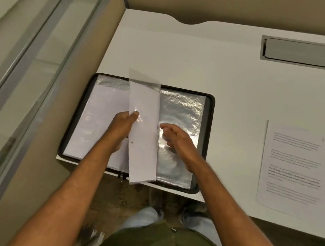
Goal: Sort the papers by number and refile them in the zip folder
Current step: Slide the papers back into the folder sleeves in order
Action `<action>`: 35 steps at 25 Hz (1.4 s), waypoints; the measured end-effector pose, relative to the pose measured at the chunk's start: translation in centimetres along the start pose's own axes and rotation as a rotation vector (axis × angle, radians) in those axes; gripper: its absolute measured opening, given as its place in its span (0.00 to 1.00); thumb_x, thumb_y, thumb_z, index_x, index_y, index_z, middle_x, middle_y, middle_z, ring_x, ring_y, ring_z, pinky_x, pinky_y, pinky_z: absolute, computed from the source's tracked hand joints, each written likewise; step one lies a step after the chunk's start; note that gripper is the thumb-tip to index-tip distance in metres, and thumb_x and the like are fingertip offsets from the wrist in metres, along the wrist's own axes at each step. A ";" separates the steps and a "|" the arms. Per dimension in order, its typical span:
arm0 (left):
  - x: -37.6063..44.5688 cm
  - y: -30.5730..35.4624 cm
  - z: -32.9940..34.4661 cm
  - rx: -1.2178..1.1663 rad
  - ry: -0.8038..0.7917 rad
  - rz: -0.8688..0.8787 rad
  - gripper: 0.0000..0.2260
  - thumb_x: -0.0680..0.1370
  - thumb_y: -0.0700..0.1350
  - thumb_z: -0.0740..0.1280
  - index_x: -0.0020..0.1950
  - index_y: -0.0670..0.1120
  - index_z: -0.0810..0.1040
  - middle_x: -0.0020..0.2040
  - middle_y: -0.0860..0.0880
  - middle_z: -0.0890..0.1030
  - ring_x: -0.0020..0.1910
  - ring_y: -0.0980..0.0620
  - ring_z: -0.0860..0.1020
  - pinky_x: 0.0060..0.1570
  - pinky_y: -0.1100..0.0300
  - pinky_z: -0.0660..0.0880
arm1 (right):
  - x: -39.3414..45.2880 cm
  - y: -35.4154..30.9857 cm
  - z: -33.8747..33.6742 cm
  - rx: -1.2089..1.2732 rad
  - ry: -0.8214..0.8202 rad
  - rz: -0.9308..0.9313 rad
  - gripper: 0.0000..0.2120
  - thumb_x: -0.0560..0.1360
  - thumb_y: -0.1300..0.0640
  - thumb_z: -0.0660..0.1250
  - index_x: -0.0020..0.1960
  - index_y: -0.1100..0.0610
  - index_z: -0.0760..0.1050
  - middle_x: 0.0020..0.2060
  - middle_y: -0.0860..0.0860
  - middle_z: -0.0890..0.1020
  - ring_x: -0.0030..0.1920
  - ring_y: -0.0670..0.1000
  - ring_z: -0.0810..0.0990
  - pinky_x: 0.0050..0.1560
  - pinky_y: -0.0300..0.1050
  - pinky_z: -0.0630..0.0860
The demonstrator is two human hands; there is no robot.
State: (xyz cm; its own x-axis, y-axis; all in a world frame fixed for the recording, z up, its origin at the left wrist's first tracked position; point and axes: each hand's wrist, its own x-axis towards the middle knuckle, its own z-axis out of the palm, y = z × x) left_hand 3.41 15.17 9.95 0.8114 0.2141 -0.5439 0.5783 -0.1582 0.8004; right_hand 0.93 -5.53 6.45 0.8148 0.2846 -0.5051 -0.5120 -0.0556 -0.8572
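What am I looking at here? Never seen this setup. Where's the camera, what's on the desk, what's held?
No robot: one head-worn camera looks down at a person's bare hands. On the white desk lies an open black zip folder with clear plastic sleeves. The left hand grips a sleeve with a white sheet inside, raised on edge over the folder. The right hand hovers beside it, fingers loosely curled, holding nothing I can see. Two printed papers wait at the right.

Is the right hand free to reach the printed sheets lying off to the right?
Probably yes. The right hand holds nothing, and the bare desk between it and the printed sheets has nothing in the way.
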 end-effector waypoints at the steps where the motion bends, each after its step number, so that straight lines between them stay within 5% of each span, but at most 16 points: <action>1: 0.4 -0.1 -1.7 -0.011 0.013 -0.004 0.11 0.86 0.50 0.62 0.63 0.47 0.79 0.52 0.51 0.84 0.48 0.53 0.82 0.41 0.61 0.77 | 0.3 0.2 0.3 -0.026 0.037 -0.025 0.13 0.84 0.47 0.65 0.67 0.45 0.79 0.63 0.43 0.82 0.65 0.47 0.79 0.66 0.49 0.76; 5: 3.4 -0.9 -9.0 -0.029 0.102 -0.003 0.11 0.84 0.51 0.66 0.60 0.46 0.80 0.49 0.49 0.84 0.44 0.53 0.82 0.41 0.61 0.77 | 1.5 1.5 1.5 -0.134 0.138 -0.091 0.14 0.83 0.50 0.68 0.68 0.46 0.78 0.64 0.45 0.81 0.65 0.45 0.79 0.63 0.42 0.75; 9: 7.0 -1.9 -15.1 0.025 0.079 -0.078 0.26 0.77 0.57 0.73 0.67 0.41 0.78 0.58 0.43 0.84 0.53 0.46 0.83 0.60 0.49 0.79 | 2.3 2.9 2.8 -0.253 0.176 -0.120 0.16 0.82 0.51 0.69 0.69 0.49 0.77 0.66 0.47 0.81 0.66 0.44 0.78 0.67 0.42 0.74; 12: 8.3 -2.3 -17.1 0.117 0.058 -0.070 0.08 0.81 0.48 0.71 0.51 0.43 0.81 0.51 0.42 0.84 0.42 0.47 0.81 0.47 0.53 0.79 | 2.6 3.5 3.7 -0.391 0.184 -0.169 0.15 0.83 0.54 0.69 0.69 0.51 0.77 0.65 0.48 0.82 0.64 0.43 0.80 0.68 0.43 0.76; 14: 9.5 -3.1 -17.5 0.203 0.116 -0.053 0.09 0.81 0.46 0.71 0.42 0.47 0.77 0.43 0.44 0.80 0.37 0.47 0.77 0.36 0.58 0.73 | 2.8 3.9 4.0 -0.444 0.183 -0.193 0.16 0.82 0.57 0.69 0.69 0.53 0.77 0.64 0.49 0.83 0.63 0.41 0.81 0.68 0.43 0.76; 17: 11.2 -4.3 -17.7 0.401 0.221 0.017 0.15 0.78 0.48 0.72 0.37 0.46 0.70 0.38 0.44 0.72 0.37 0.48 0.70 0.34 0.57 0.67 | 2.7 4.1 4.1 -0.563 0.186 -0.216 0.17 0.81 0.60 0.69 0.69 0.55 0.77 0.64 0.50 0.83 0.62 0.42 0.80 0.66 0.36 0.75; 21: 12.5 -6.2 -16.9 0.591 0.312 0.017 0.14 0.77 0.50 0.70 0.43 0.39 0.75 0.40 0.43 0.77 0.39 0.42 0.76 0.41 0.49 0.77 | 3.0 5.2 3.8 -0.719 0.190 -0.241 0.18 0.80 0.59 0.69 0.69 0.53 0.78 0.69 0.48 0.79 0.69 0.48 0.77 0.72 0.51 0.74; 25: 12.7 -7.3 -15.5 0.712 0.403 0.069 0.14 0.80 0.47 0.69 0.54 0.35 0.78 0.55 0.36 0.81 0.53 0.34 0.79 0.52 0.44 0.78 | 2.7 5.7 3.4 -0.741 0.164 -0.236 0.17 0.81 0.61 0.67 0.68 0.52 0.79 0.74 0.46 0.74 0.73 0.46 0.71 0.76 0.48 0.68; 28: 12.0 -7.3 -14.4 0.719 0.469 0.090 0.15 0.79 0.43 0.69 0.63 0.37 0.76 0.62 0.36 0.78 0.60 0.35 0.77 0.57 0.42 0.76 | 2.6 5.8 3.3 -0.767 0.159 -0.245 0.17 0.81 0.61 0.67 0.68 0.51 0.80 0.75 0.45 0.73 0.75 0.46 0.69 0.77 0.48 0.66; 31: 9.7 -7.8 -11.5 0.839 0.563 0.186 0.27 0.76 0.41 0.68 0.74 0.42 0.66 0.73 0.39 0.68 0.71 0.37 0.68 0.68 0.43 0.66 | 2.8 6.3 3.2 -0.791 0.163 -0.255 0.16 0.82 0.60 0.67 0.68 0.49 0.80 0.76 0.45 0.73 0.76 0.48 0.67 0.78 0.50 0.65; 35: 5.7 -9.7 -5.2 1.002 0.156 0.580 0.28 0.80 0.47 0.67 0.78 0.47 0.63 0.79 0.42 0.62 0.77 0.40 0.61 0.75 0.39 0.58 | 2.9 6.3 3.1 -0.831 0.137 -0.281 0.17 0.82 0.59 0.67 0.69 0.49 0.80 0.77 0.46 0.71 0.77 0.49 0.66 0.79 0.52 0.64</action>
State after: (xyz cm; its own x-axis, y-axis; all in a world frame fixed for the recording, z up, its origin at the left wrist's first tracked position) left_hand 2.01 22.94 0.41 0.9970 -0.0348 -0.0694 -0.0105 -0.9463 0.3232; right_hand -0.77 -2.12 -0.11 0.9331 0.2785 -0.2274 0.0314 -0.6932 -0.7200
